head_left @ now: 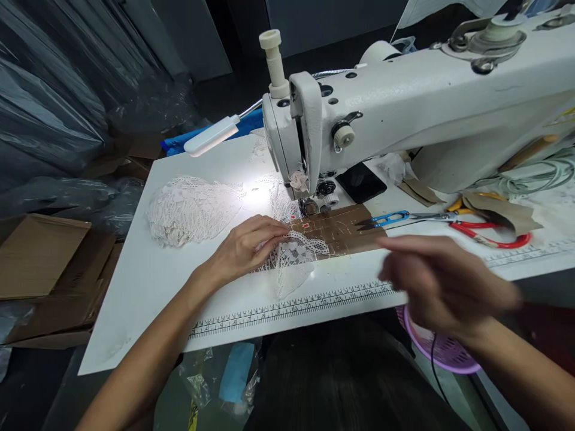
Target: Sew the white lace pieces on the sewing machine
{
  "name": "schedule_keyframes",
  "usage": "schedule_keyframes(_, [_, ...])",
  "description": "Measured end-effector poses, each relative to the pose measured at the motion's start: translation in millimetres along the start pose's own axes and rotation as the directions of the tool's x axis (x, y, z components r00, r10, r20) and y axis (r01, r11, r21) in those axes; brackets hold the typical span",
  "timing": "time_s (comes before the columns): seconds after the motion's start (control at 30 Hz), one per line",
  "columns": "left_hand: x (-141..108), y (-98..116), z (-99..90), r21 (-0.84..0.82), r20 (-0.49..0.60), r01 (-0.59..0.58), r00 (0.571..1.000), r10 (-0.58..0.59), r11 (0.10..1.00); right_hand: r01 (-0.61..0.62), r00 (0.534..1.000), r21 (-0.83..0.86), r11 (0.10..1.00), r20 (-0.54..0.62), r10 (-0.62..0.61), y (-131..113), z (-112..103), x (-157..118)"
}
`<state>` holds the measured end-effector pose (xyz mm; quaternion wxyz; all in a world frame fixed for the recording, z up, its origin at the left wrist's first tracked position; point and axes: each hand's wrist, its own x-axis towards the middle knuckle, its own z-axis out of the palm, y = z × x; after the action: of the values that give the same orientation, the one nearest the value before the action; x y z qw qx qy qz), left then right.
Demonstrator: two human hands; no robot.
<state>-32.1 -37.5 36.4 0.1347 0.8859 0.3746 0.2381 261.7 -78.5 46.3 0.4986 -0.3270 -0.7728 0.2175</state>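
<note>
My left hand (245,248) pinches a piece of white lace trim (296,251) on the table, just in front of the sewing machine's presser foot (309,206). The lace lies partly over brown paper or tape (350,230), and its scalloped edge faces right. My right hand (431,281) is raised over the table's front edge, smeared by motion; its index finger points left, and whether it holds anything is unclear. Close beyond that hand lie blue thread snips (390,219) and red-handled scissors (494,236). A bunched heap of white lace (193,209) sits to the left.
The white sewing machine (404,102) spans the right and back. A lamp (213,136) lights the needle area. A black phone (362,182) lies under the machine arm. A ruler strip (291,308) runs along the front edge. Cardboard boxes (45,257) stand left, a purple basket (449,353) below right.
</note>
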Motion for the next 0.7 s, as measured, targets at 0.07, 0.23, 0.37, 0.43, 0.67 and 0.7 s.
schedule_keyframes(0.07, [3,-5,0.6,0.007,0.020,-0.023,1.000,0.023,1.000,0.002,0.997,-0.012,1.000,0.078,-0.001,17,25,7])
schedule_keyframes(0.23, [0,-14,16.8,-0.003,0.115,-0.097,0.989,0.097,0.995,0.106,0.894,-0.166,0.980,0.447,-0.021,40,64,6])
schedule_keyframes(0.37, [-1,-27,21.2,-0.001,0.132,-0.117,0.984,0.116,0.993,0.248,0.782,-0.275,0.929,0.623,-0.024,46,75,4])
schedule_keyframes(0.43, [3,-35,18.5,0.001,0.035,-0.061,0.998,0.061,0.998,0.278,0.755,-0.303,0.911,0.655,-0.013,51,79,7])
schedule_keyframes(0.67, [50,-69,22.9,0.140,-0.070,0.245,0.969,-0.237,0.959,0.234,0.775,-0.256,0.938,0.632,-0.022,66,80,16])
schedule_keyframes(0.7, [59,-74,25.1,0.104,-0.073,0.232,0.972,-0.225,0.967,0.197,0.781,-0.226,0.954,0.625,-0.014,67,78,16])
